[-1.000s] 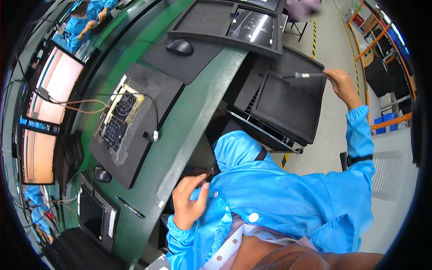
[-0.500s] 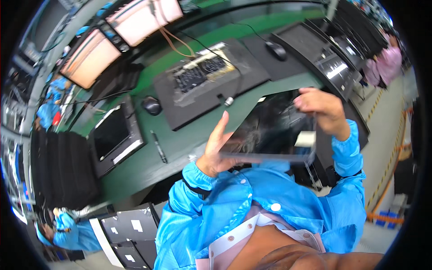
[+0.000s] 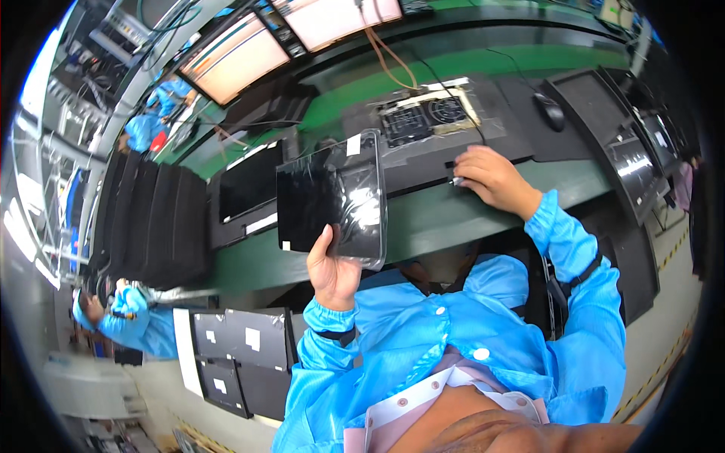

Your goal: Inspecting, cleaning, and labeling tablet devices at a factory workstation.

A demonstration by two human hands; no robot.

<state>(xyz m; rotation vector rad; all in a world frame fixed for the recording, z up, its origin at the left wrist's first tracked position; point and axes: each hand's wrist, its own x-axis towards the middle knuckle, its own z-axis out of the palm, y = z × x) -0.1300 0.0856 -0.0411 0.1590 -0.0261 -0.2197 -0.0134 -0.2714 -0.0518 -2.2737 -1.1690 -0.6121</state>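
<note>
My left hand (image 3: 334, 276) grips the lower edge of a glossy black tablet (image 3: 313, 200), thumb across its front. The tablet stands tilted over the bench, with clear film along its right side and small white stickers at two corners. My right hand (image 3: 495, 181) has its fingers pinched around a small silver cable plug (image 3: 456, 181), at the near edge of a black padded board (image 3: 415, 175). A black cable (image 3: 453, 90) runs from the back down toward that hand. On the board sits a taped fixture with dark patterned plates (image 3: 427, 117).
Left of the tablet, another dark panel (image 3: 249, 181) lies in a black tray, beside a stack of black foam trays (image 3: 155, 219). A mouse (image 3: 549, 112) and more black trays (image 3: 604, 113) are at the right. Monitors (image 3: 234, 57) stand behind. A blue-clad person (image 3: 143, 321) is lower left.
The tablet has moved left and turned more upright, now in my left hand alone. My right hand has let go of its corner and reached forward to the cable plug. The view has shifted.
</note>
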